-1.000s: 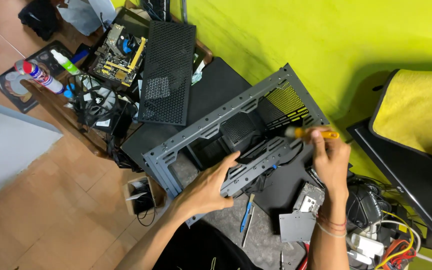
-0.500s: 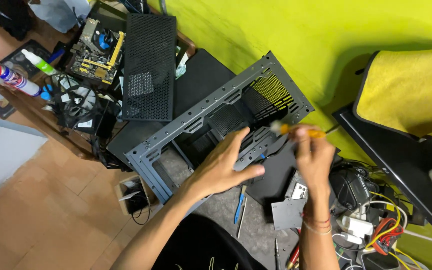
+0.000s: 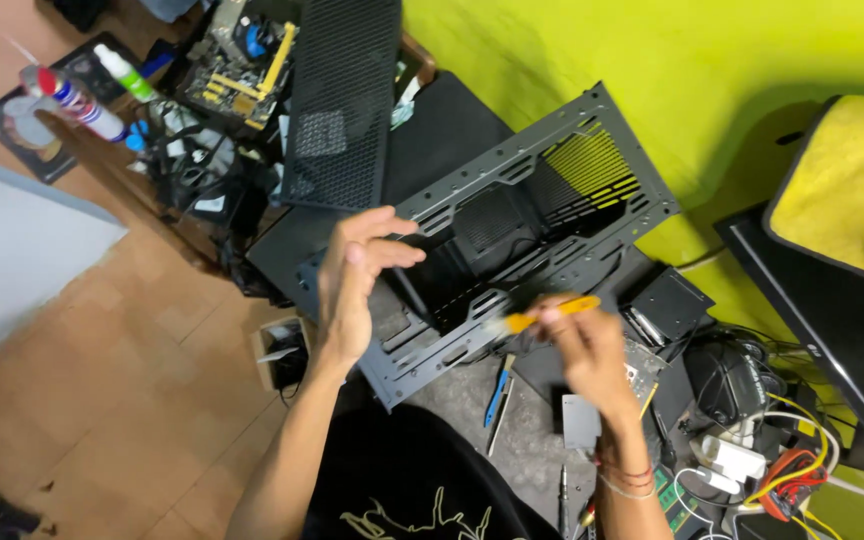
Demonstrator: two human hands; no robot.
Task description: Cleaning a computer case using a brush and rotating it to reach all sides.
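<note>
Head view looks down on a grey computer case frame (image 3: 512,250) lying open on the floor, mid-scene. Right hand (image 3: 587,350) pinches a yellow-handled tool (image 3: 542,317) just above the frame's near edge. Left hand (image 3: 352,285) hangs open, fingers spread, holding nothing, over the frame's left end.

Motherboard (image 3: 242,62); spray can (image 3: 64,98) — mesh panel (image 3: 344,100)

Computer parts crowded a tiled floor (image 3: 102,400) beside a yellow-green wall.

A grey computer case frame (image 3: 512,230) lay on it, with 1 black mesh panel (image 3: 342,100), a motherboard (image 3: 237,60), 2 spray cans (image 3: 72,100) and tangled cables (image 3: 762,470) nearby.
</note>
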